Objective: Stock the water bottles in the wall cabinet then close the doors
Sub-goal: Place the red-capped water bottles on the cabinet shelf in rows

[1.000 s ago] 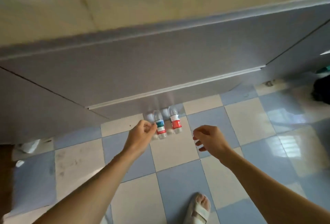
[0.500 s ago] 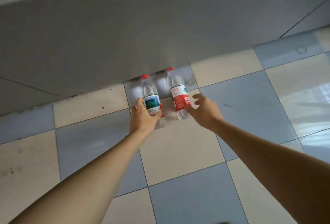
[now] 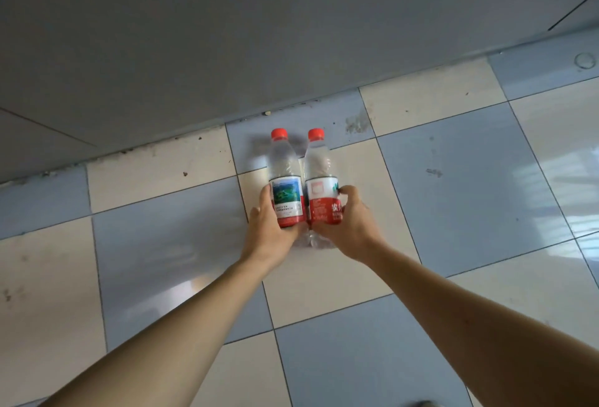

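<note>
Clamped around the label of the clear, red-capped plastic water bottle with the landscape label (image 3: 285, 179), our left hand (image 3: 270, 228) holds it upright. Our right hand (image 3: 348, 223) wraps the matching red-labelled bottle (image 3: 319, 179) touching it. Both stand on the blue-and-white tiled floor (image 3: 453, 179). We judge them full, weighty, thin-walled and slick, so mid-body grips suit. Beyond rises the grey panel (image 3: 259, 34); nothing blocks lifting.

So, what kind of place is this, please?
Probably an indoor kitchen or utility room: a glossy blue-and-white checkered tile floor, grey cabinet panels reaching the floor, and two water bottles being picked up.
</note>
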`<state>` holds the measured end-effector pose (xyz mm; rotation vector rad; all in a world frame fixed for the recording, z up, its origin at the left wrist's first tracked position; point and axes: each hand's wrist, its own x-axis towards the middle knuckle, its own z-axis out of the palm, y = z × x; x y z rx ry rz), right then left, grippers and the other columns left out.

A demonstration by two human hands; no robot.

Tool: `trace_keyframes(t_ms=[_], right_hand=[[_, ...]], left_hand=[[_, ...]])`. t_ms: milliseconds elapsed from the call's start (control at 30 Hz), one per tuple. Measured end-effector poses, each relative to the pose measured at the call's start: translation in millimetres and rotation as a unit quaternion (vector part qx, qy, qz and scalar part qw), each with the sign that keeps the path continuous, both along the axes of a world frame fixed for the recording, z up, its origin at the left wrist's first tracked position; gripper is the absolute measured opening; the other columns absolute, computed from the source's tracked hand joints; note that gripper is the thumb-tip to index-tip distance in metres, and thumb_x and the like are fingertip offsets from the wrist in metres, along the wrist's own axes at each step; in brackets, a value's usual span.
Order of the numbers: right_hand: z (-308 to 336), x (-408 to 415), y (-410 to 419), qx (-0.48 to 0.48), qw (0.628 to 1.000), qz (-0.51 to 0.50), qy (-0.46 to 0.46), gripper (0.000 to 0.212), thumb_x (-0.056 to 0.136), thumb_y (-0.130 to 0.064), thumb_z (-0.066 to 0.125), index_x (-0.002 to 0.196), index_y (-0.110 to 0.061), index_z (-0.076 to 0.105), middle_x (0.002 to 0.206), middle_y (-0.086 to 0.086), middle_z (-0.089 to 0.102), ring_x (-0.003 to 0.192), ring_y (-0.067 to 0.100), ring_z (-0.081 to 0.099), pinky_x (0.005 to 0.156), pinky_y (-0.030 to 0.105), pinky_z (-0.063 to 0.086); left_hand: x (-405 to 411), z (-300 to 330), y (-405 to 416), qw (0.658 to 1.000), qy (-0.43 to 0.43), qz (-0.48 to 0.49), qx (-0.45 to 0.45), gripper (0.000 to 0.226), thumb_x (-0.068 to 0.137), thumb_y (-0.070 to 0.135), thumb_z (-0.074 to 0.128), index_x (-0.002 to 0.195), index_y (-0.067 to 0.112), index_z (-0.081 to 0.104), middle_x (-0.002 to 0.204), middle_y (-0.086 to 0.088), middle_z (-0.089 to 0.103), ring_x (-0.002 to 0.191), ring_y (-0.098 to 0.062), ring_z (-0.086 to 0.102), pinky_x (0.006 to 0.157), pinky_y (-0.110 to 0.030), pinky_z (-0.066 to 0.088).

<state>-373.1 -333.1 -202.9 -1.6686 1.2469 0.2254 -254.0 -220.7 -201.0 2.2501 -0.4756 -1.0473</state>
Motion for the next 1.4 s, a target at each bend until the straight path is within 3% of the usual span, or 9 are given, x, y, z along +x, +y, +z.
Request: trace_keyframes(t_ms=[300, 467, 600, 667, 733, 867, 1000, 1133, 1400], right_hand=[[16, -34, 51, 0.076, 0.994, 0.031, 0.067, 0.072, 0.076, -0.039, 0.086, 0.130, -0.018, 0.044, 0.112, 0.005, 0.066, 0.096, 0.022, 0.065, 0.079, 0.033, 0.055], [18, -6, 25, 0.072, 0.997, -0.033, 0.010, 0.072, 0.091, -0.033, 0.071, 0.150, -0.013, 0.035, 0.132, 0.011, 0.058, 0.108, 0.027, 0.064, 0.088, 0.042, 0.057], [8, 32, -2, 0.111, 0.986, -0.108, -0.065, 0.065, 0.097, -0.038, 0.064, 0.151, -0.014, 0.036, 0.125, 0.008, 0.063, 0.097, 0.020, 0.064, 0.065, 0.021, 0.045], [0, 46, -8, 0.129, 0.980, -0.131, -0.079, 0.062, 0.096, -0.038, 0.065, 0.148, -0.015, 0.039, 0.123, 0.007, 0.064, 0.096, 0.018, 0.063, 0.065, 0.020, 0.042], [-4, 53, -9, 0.138, 0.979, -0.129, -0.076, 0.060, 0.095, -0.029, 0.069, 0.146, -0.014, 0.042, 0.125, 0.009, 0.064, 0.097, 0.020, 0.065, 0.066, 0.020, 0.047], [3, 57, -6, 0.105, 0.982, -0.131, -0.080, 0.051, 0.089, -0.005, 0.074, 0.136, -0.010, 0.054, 0.117, 0.010, 0.070, 0.084, 0.010, 0.064, 0.065, 0.017, 0.049], [42, 57, -9, 0.039, 0.987, -0.101, -0.118, 0.052, 0.083, -0.007, 0.081, 0.129, -0.013, 0.060, 0.099, -0.004, 0.071, 0.086, 0.005, 0.066, 0.074, 0.019, 0.054], [95, 59, -15, -0.055, 0.988, -0.059, -0.135, 0.052, 0.078, -0.009, 0.085, 0.126, -0.015, 0.064, 0.104, -0.005, 0.068, 0.095, 0.013, 0.067, 0.088, 0.025, 0.055], [147, 47, 2, -0.170, 0.976, 0.029, -0.132, 0.031, 0.080, -0.005, 0.079, 0.110, -0.010, 0.070, 0.107, 0.000, 0.068, 0.097, 0.016, 0.061, 0.085, 0.018, 0.045]], left_hand=[[-25, 15, 67, 0.994, 0.067, -0.058, 0.068, 0.066, 0.069, 0.048, 0.088, 0.116, 0.036, 0.043, 0.109, 0.016, 0.064, 0.091, 0.001, 0.063, 0.075, -0.017, 0.050], [-5, 10, 43, 0.996, 0.001, -0.034, 0.077, 0.076, 0.082, 0.046, 0.079, 0.141, 0.016, 0.043, 0.131, -0.002, 0.061, 0.113, -0.020, 0.061, 0.090, -0.032, 0.051], [33, -2, -7, 0.999, -0.011, -0.005, 0.052, 0.072, 0.092, 0.051, 0.065, 0.149, 0.017, 0.037, 0.142, -0.005, 0.055, 0.116, -0.017, 0.055, 0.091, -0.029, 0.043], [51, -7, -26, 0.999, 0.016, 0.012, 0.043, 0.070, 0.095, 0.049, 0.063, 0.151, 0.018, 0.034, 0.145, -0.006, 0.053, 0.125, -0.022, 0.054, 0.104, -0.034, 0.042], [60, -9, -33, 0.998, 0.047, 0.022, 0.042, 0.064, 0.095, 0.040, 0.066, 0.149, 0.018, 0.039, 0.141, -0.006, 0.055, 0.121, -0.021, 0.054, 0.100, -0.031, 0.041], [61, 2, -25, 0.997, 0.062, 0.034, 0.007, 0.044, 0.091, 0.011, 0.073, 0.132, 0.017, 0.059, 0.116, -0.002, 0.068, 0.101, -0.016, 0.062, 0.079, -0.020, 0.046], [67, 46, -20, 0.998, 0.011, 0.023, -0.062, 0.037, 0.085, 0.007, 0.078, 0.117, 0.018, 0.066, 0.106, 0.001, 0.070, 0.103, -0.017, 0.065, 0.096, -0.030, 0.052], [80, 103, -22, 0.989, -0.082, -0.051, -0.110, 0.039, 0.076, 0.005, 0.084, 0.110, 0.019, 0.070, 0.107, 0.004, 0.068, 0.091, -0.003, 0.062, 0.080, -0.006, 0.045], [74, 161, -10, 0.939, -0.192, -0.274, -0.085, 0.026, 0.080, -0.002, 0.079, 0.103, 0.005, 0.070, 0.107, -0.001, 0.061, 0.093, -0.024, 0.059, 0.080, -0.027, 0.044]])
